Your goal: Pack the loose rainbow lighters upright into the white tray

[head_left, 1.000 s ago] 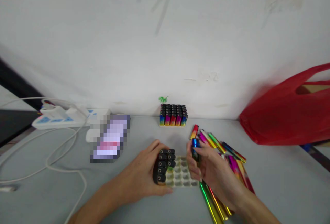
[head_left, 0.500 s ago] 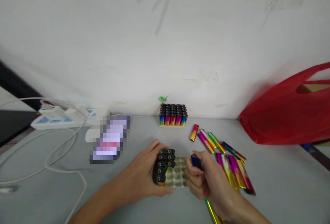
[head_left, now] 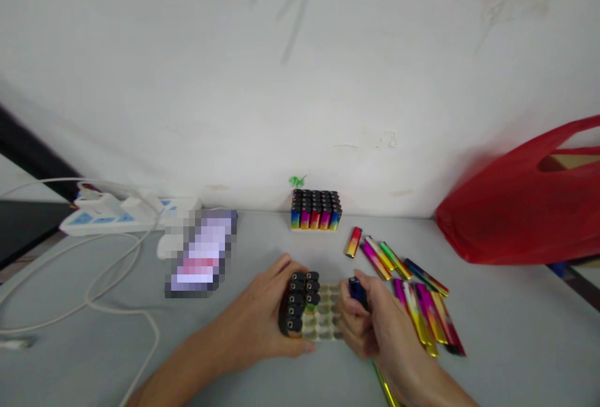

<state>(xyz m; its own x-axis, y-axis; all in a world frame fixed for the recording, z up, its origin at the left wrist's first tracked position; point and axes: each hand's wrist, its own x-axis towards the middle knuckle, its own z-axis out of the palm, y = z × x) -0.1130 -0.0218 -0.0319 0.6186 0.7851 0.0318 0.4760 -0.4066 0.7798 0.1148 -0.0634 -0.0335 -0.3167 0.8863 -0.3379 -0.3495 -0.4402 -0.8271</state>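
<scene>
A pale tray (head_left: pixel 324 321) with rows of pockets sits on the grey table. Several black-topped lighters (head_left: pixel 295 311) stand upright in its left part; the pockets on the right hold none. My left hand (head_left: pixel 262 313) wraps round the left side of the tray and its lighters, thumb along the near edge. At the tray's right edge, my right hand (head_left: pixel 370 316) is closed round a dark blue lighter (head_left: pixel 359 293), whose lower part is hidden by the fingers.
Loose shiny lighters (head_left: pixel 422 313) lie right of my right hand. A filled lighter block (head_left: pixel 315 212) stands by the wall. A phone (head_left: pixel 201 254), power strip (head_left: pixel 107 219) and white cables are at left, a red bag (head_left: pixel 520 207) at right.
Both hands keep nearly the same places and grips. The view has shifted very slightly.
</scene>
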